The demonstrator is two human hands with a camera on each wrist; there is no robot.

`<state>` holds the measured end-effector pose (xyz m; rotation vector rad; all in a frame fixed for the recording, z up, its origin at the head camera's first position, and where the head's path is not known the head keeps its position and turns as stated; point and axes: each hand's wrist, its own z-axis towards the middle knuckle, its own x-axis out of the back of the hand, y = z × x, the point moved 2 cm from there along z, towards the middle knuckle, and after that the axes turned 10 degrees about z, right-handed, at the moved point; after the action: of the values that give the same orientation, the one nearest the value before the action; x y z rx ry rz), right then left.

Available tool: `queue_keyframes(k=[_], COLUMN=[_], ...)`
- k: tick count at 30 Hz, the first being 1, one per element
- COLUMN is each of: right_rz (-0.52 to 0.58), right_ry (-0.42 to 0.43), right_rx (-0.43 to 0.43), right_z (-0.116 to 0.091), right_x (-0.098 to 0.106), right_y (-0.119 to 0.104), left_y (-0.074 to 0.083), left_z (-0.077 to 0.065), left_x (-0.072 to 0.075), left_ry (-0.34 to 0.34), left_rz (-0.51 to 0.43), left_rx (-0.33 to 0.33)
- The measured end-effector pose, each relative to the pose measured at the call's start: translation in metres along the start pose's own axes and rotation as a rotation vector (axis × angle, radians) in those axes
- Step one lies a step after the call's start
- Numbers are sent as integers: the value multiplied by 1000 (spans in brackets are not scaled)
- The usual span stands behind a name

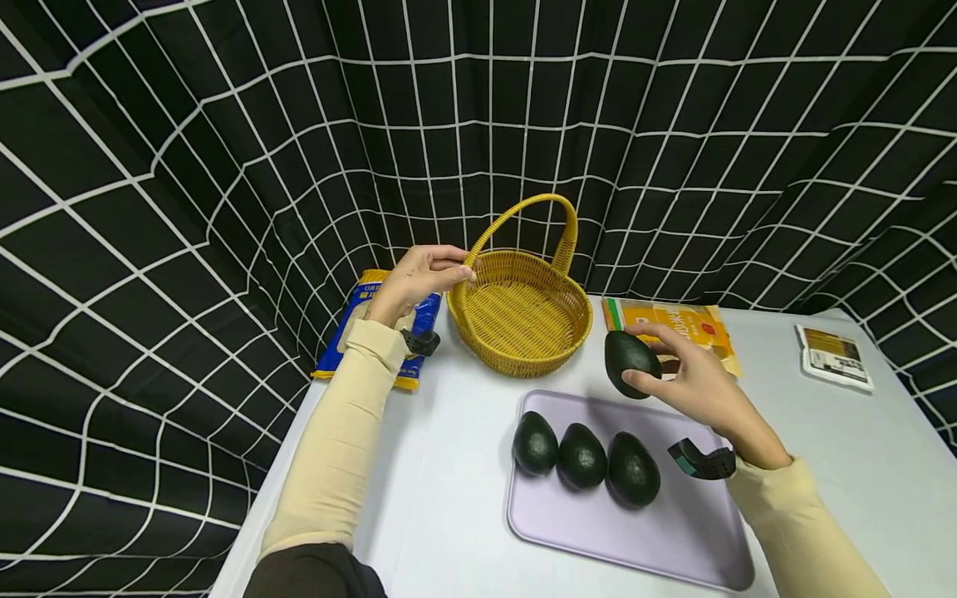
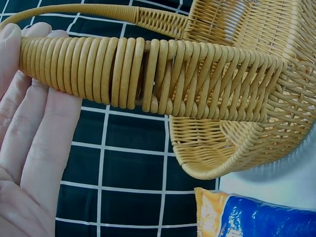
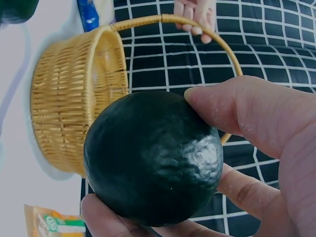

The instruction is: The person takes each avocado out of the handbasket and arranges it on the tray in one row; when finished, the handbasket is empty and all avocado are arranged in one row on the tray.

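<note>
A dark green avocado is held up over the far edge of the tray by my right hand, thumb on one side and fingers on the other. In the right wrist view the avocado hides part of the basket behind it. My left hand pinches the handle of a yellow wicker basket on its left side; the left wrist view shows thumb and fingers around the wrapped handle. The basket's inside is bare. Three more avocados lie in a row on the lilac tray.
Behind my left forearm lies a blue and yellow food bag. An orange packet is behind my right hand, and a small white and brown pouch sits at the far right. Black cloth with a white grid hangs behind the white table.
</note>
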<state>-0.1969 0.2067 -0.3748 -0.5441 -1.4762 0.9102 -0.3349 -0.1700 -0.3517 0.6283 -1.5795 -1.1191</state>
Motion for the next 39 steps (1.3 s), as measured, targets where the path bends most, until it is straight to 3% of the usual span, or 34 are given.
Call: queue_keyframes(k=[11, 18, 39], right_rz=[31, -9, 11], right_ry=[39, 59, 40], right_rx=[-14, -29, -240], right_z=[-30, -45, -94], right_x=[5, 5, -2], right_y=[22, 31, 61], left_y=[1, 1, 1], left_z=[-1, 0, 3], left_x=[-1, 0, 1], left_ry=[-8, -5, 7], left_rz=[-11, -13, -17], left_rx=[-8, -2, 35])
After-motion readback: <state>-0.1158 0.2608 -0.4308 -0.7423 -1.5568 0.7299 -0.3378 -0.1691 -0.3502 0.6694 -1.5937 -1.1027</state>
